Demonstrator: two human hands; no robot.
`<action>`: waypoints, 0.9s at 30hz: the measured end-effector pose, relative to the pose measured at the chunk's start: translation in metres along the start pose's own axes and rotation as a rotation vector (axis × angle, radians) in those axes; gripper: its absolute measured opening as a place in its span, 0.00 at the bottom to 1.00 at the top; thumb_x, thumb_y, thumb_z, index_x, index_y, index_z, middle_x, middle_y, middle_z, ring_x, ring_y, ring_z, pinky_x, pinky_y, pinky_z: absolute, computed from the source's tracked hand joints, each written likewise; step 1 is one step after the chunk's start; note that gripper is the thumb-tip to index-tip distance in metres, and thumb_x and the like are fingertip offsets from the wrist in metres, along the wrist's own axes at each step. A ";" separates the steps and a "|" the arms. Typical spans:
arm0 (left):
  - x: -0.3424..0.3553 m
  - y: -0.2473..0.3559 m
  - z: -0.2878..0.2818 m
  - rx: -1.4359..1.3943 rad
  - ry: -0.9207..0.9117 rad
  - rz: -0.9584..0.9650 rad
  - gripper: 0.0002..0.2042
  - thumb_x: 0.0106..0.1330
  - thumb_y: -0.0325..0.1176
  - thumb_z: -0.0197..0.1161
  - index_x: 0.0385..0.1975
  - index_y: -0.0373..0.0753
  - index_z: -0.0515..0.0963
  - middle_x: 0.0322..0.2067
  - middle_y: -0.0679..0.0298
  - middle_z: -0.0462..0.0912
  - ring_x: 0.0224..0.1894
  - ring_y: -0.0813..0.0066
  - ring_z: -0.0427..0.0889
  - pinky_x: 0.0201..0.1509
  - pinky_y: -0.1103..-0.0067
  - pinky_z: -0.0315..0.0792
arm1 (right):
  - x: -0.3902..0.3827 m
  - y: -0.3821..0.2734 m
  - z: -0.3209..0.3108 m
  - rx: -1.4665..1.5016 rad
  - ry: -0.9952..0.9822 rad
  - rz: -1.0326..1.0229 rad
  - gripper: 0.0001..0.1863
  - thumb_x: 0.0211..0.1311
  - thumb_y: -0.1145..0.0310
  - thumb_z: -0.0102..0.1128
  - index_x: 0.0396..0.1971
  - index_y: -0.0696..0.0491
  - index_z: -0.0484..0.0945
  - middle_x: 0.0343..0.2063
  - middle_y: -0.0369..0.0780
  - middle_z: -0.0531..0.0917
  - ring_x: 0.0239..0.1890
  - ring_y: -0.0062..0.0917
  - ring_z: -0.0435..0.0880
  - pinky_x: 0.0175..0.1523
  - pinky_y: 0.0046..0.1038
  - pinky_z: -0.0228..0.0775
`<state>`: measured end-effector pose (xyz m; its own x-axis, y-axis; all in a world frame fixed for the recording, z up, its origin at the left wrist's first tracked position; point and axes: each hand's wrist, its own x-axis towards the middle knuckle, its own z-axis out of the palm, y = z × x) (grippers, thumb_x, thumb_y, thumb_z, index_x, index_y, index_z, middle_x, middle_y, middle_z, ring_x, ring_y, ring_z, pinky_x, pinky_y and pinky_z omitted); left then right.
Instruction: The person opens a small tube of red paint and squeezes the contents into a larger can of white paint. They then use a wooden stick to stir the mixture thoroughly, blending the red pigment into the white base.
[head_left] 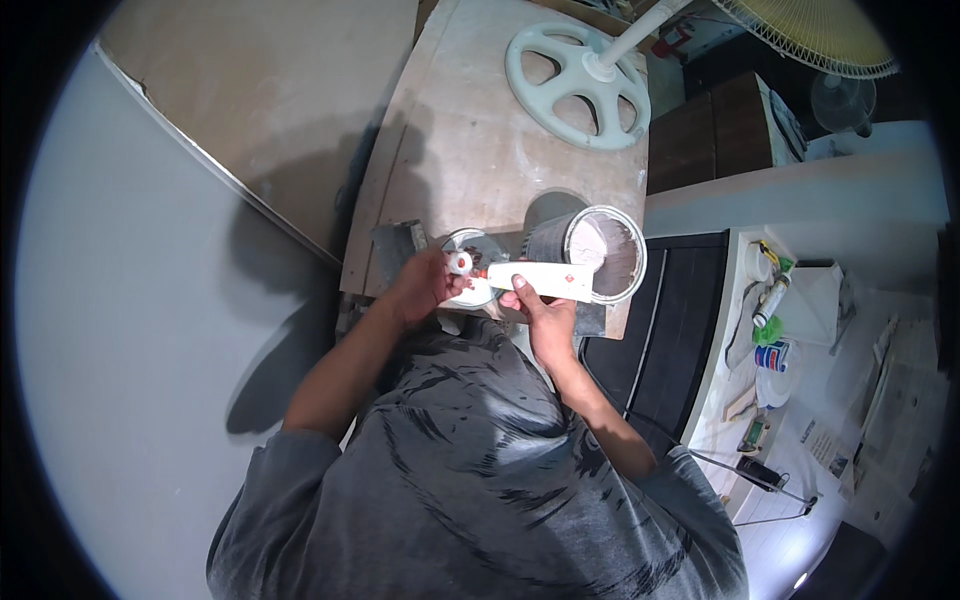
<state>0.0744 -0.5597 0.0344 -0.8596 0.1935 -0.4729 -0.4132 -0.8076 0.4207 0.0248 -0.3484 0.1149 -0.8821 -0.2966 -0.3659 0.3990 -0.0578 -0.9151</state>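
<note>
My left hand has its fingers closed round a small white round piece with a red centre. In my right hand a long white tube lies nearly level, its red-tipped end pointing left at that piece. Both are held over a round container with white and reddish-brown matter inside. Behind the tube, at the right, a larger bucket holds pale paste. A grey block or tool lies left of the round container on the worn board tabletop.
A pale five-spoked base with a pole and yellow fan occupies the table's far end. A wooden cabinet stands beyond. To the right are a black panel and a shelf with tubes and cans. A pale wall or panel fills the left.
</note>
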 end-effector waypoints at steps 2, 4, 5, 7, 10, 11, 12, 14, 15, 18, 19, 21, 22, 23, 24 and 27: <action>0.010 0.011 -0.026 -0.145 -0.152 -0.015 0.18 0.67 0.37 0.53 0.49 0.31 0.76 0.45 0.57 0.85 0.40 0.74 0.83 0.43 0.78 0.79 | 0.002 -0.001 0.001 0.031 0.018 0.002 0.18 0.69 0.73 0.67 0.56 0.61 0.78 0.37 0.41 0.88 0.31 0.21 0.86 0.39 0.23 0.80; 0.020 0.016 -0.048 -0.192 -0.228 -0.007 0.18 0.65 0.36 0.55 0.49 0.31 0.77 0.44 0.57 0.85 0.40 0.73 0.83 0.42 0.77 0.80 | 0.002 -0.002 0.001 0.034 0.031 0.005 0.19 0.69 0.74 0.66 0.57 0.61 0.77 0.38 0.41 0.88 0.32 0.20 0.86 0.40 0.22 0.80; 0.022 0.019 -0.049 -0.212 -0.269 -0.006 0.18 0.64 0.35 0.56 0.49 0.31 0.78 0.44 0.57 0.85 0.40 0.73 0.83 0.42 0.77 0.80 | 0.002 -0.002 0.001 0.025 0.038 0.006 0.19 0.69 0.74 0.66 0.57 0.61 0.77 0.38 0.41 0.88 0.32 0.20 0.86 0.40 0.22 0.81; 0.023 0.023 -0.051 -0.169 -0.155 -0.003 0.17 0.62 0.34 0.56 0.48 0.32 0.78 0.41 0.58 0.85 0.39 0.73 0.83 0.42 0.77 0.80 | 0.005 0.001 0.001 -0.006 0.045 -0.028 0.19 0.68 0.74 0.67 0.56 0.62 0.78 0.38 0.41 0.88 0.33 0.19 0.86 0.41 0.21 0.81; 0.023 0.031 -0.045 -0.058 -0.060 0.024 0.17 0.62 0.35 0.57 0.48 0.33 0.79 0.37 0.61 0.84 0.39 0.74 0.83 0.41 0.78 0.80 | 0.015 0.022 -0.001 -0.083 0.041 -0.106 0.18 0.67 0.74 0.69 0.54 0.63 0.80 0.38 0.41 0.88 0.36 0.17 0.85 0.42 0.20 0.80; 0.024 0.033 -0.046 -0.017 -0.038 0.041 0.17 0.63 0.35 0.57 0.48 0.34 0.79 0.36 0.62 0.84 0.39 0.74 0.83 0.41 0.79 0.79 | 0.020 0.029 -0.002 -0.115 0.031 -0.113 0.18 0.66 0.75 0.69 0.53 0.63 0.80 0.38 0.41 0.88 0.38 0.17 0.85 0.43 0.20 0.80; 0.029 0.034 -0.050 0.050 0.035 0.080 0.16 0.62 0.34 0.58 0.48 0.34 0.79 0.36 0.63 0.83 0.39 0.74 0.83 0.41 0.79 0.79 | 0.024 0.038 -0.004 -0.147 0.018 -0.116 0.18 0.66 0.75 0.69 0.53 0.63 0.80 0.39 0.41 0.88 0.39 0.17 0.85 0.44 0.21 0.80; 0.050 0.035 -0.060 0.181 0.186 0.157 0.15 0.62 0.32 0.59 0.48 0.35 0.79 0.35 0.64 0.83 0.39 0.75 0.83 0.42 0.80 0.78 | 0.034 0.056 -0.013 -0.307 0.004 -0.174 0.17 0.65 0.76 0.70 0.52 0.63 0.82 0.37 0.40 0.88 0.38 0.18 0.85 0.45 0.22 0.80; 0.060 0.035 -0.065 0.320 0.250 0.216 0.14 0.61 0.29 0.61 0.47 0.35 0.79 0.35 0.64 0.83 0.39 0.75 0.83 0.42 0.80 0.78 | 0.037 0.060 -0.013 -0.387 -0.008 -0.203 0.16 0.65 0.76 0.70 0.52 0.63 0.82 0.37 0.39 0.88 0.38 0.18 0.85 0.45 0.22 0.81; 0.089 0.037 -0.073 0.781 0.423 0.423 0.14 0.58 0.20 0.63 0.45 0.36 0.78 0.36 0.63 0.84 0.40 0.74 0.85 0.43 0.79 0.78 | 0.046 0.083 -0.022 -0.434 0.056 -0.139 0.13 0.64 0.75 0.71 0.45 0.63 0.84 0.34 0.39 0.88 0.35 0.18 0.85 0.43 0.21 0.79; 0.095 0.037 -0.075 0.968 0.467 0.514 0.14 0.56 0.18 0.63 0.43 0.36 0.78 0.36 0.62 0.84 0.40 0.74 0.85 0.44 0.78 0.79 | 0.050 0.093 -0.028 -0.409 0.074 -0.107 0.12 0.64 0.75 0.72 0.44 0.63 0.84 0.34 0.39 0.88 0.34 0.18 0.85 0.42 0.21 0.79; 0.103 0.036 -0.074 1.145 0.503 0.619 0.15 0.55 0.14 0.64 0.41 0.36 0.77 0.36 0.62 0.85 0.40 0.72 0.86 0.44 0.77 0.79 | 0.050 0.095 -0.029 -0.358 0.080 -0.043 0.11 0.62 0.75 0.73 0.42 0.63 0.85 0.34 0.39 0.89 0.35 0.18 0.85 0.42 0.23 0.78; 0.106 0.036 -0.070 1.135 0.497 0.637 0.14 0.55 0.14 0.64 0.40 0.36 0.77 0.36 0.61 0.85 0.40 0.72 0.86 0.44 0.77 0.79 | 0.051 0.097 -0.029 -0.332 0.073 -0.024 0.10 0.62 0.75 0.73 0.41 0.63 0.84 0.33 0.39 0.88 0.34 0.18 0.85 0.41 0.22 0.78; 0.108 0.036 -0.066 1.123 0.486 0.655 0.14 0.55 0.13 0.64 0.39 0.36 0.77 0.36 0.61 0.85 0.40 0.71 0.87 0.44 0.76 0.79 | 0.052 0.097 -0.029 -0.307 0.071 -0.005 0.10 0.62 0.76 0.73 0.40 0.63 0.84 0.33 0.39 0.88 0.34 0.18 0.85 0.40 0.22 0.78; 0.108 0.037 -0.064 1.178 0.497 0.621 0.14 0.53 0.12 0.63 0.38 0.36 0.78 0.37 0.59 0.84 0.41 0.66 0.86 0.45 0.74 0.79 | 0.052 0.097 -0.029 -0.280 0.065 -0.006 0.08 0.63 0.77 0.71 0.39 0.64 0.83 0.33 0.39 0.87 0.33 0.18 0.85 0.38 0.21 0.78; 0.104 0.035 -0.059 1.443 0.553 0.802 0.16 0.49 0.11 0.63 0.37 0.36 0.79 0.40 0.56 0.82 0.44 0.59 0.84 0.50 0.71 0.78 | 0.055 0.098 -0.029 -0.242 0.040 0.018 0.08 0.64 0.79 0.70 0.40 0.64 0.83 0.33 0.39 0.87 0.33 0.18 0.85 0.38 0.21 0.78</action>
<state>-0.0119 -0.6007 -0.0452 -0.8997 -0.4184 0.1241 -0.1499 0.5633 0.8125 0.0084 -0.3428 -0.0002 -0.8866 -0.2571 -0.3844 0.3475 0.1782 -0.9206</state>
